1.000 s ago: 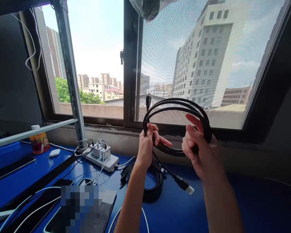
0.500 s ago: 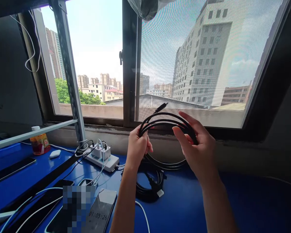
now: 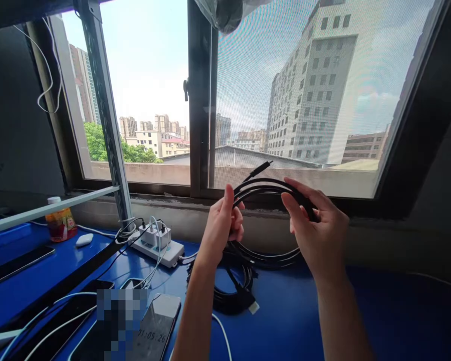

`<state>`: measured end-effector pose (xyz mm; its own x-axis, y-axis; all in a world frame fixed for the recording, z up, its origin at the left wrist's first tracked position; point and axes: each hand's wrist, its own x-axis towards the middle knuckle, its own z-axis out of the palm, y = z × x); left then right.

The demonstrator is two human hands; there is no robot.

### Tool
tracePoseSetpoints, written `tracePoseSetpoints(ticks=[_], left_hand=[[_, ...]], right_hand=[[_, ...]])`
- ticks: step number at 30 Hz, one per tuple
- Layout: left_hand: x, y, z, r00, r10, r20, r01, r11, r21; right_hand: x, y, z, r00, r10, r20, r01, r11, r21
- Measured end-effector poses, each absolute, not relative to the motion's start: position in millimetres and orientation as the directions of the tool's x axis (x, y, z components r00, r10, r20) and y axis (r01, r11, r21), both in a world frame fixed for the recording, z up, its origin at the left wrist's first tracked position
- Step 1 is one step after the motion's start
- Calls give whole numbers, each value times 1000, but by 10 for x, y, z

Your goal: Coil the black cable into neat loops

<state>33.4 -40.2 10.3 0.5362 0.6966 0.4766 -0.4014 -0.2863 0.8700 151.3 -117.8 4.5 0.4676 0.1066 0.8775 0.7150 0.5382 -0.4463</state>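
At 9 o'clock on the blue table [image 3: 293, 321]: orange jar [image 3: 61, 223], white power strip [image 3: 157, 244] with chargers plugged in, phones [image 3: 156, 328] at 7 o'clock with white leads. Centre frame, left hand [image 3: 222, 226] has fingers clenched around the left side of a black cable coil [image 3: 265, 188] held upright in front of the window sill; right hand [image 3: 320, 231] pinches the coil's right side at 3 o'clock between thumb and fingers, one plug end sticking up at 12 o'clock. A second black cable bundle [image 3: 231, 296] lies on the table just below the coil at 6 o'clock, its lower loops touching or nearly touching it, can't tell.
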Motion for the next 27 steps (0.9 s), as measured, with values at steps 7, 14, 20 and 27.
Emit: tracePoseSetpoints(ticks=[7, 14, 20, 27], left_hand=[[267, -443, 192, 576, 716, 394, -449, -124, 885], [215, -462, 197, 559, 726, 401, -564, -22, 826], [224, -417, 164, 543, 700, 465, -557, -115, 823], [278, -428, 156, 510, 670, 539, -499, -281, 820]], right_hand=[[1477, -1182, 52, 457, 74, 887, 719, 556, -417], [1506, -1170, 39, 486, 85, 870, 709, 544, -449], [1517, -1175, 30, 499, 112, 859, 713, 511, -481], [1535, -1152, 16, 495, 60, 867, 748, 479, -460]])
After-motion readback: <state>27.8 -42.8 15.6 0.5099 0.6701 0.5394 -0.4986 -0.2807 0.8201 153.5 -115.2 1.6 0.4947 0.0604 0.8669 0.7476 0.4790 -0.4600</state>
